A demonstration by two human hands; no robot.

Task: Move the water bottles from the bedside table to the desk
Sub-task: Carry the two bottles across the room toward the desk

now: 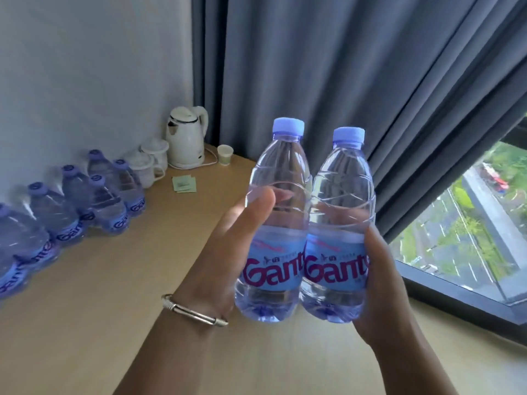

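Both hands held bottles upright mid-frame: the left hand (pixel 228 238) gripped one bottle (pixel 275 223), the right hand (pixel 379 269) another bottle (pixel 340 223), above the desk (pixel 114 280).

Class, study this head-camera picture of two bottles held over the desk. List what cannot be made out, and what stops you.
Head view only:
- Fingers of the right hand: hidden behind the right clear blue-capped bottle.
- Left hand fingers: distorted through the left clear blue-capped bottle.
- Row of blue-labelled bottles by the wall: blurred, cut by the left edge; count uncertain.
- Green paper packets: print too small.
- Bedside table: out of frame.
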